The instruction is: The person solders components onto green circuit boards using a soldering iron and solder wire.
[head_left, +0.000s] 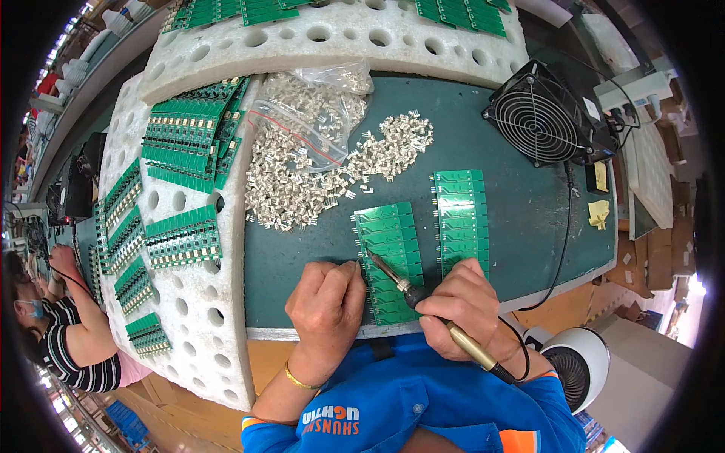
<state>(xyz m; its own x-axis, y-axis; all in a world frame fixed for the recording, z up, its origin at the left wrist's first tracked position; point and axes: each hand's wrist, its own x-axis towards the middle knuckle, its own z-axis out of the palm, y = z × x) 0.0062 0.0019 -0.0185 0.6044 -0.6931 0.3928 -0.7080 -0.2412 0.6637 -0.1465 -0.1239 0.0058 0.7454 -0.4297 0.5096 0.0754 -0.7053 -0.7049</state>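
Note:
My right hand [462,308] is wrapped round a soldering iron [470,344] with a gold-coloured handle and black collar. Its tip points up and left, at the left edge of a green circuit board panel [394,234] lying on the bench in front of me. Beside that same edge, the fingers of my left hand [326,302] are pinched together. Whatever they hold is too small to make out. Small pins stick out along the panel's left side. A second green panel [462,211] lies to its right, partly behind my right hand.
Loose white pin connectors [283,192] spill from a clear plastic bag [340,94]. White foam sheets with holes [181,306] carry several green panels [181,140] at left and back. A black fan [540,117] stands back right; its cable [568,226] crosses the bench. Another person [75,332] sits far left.

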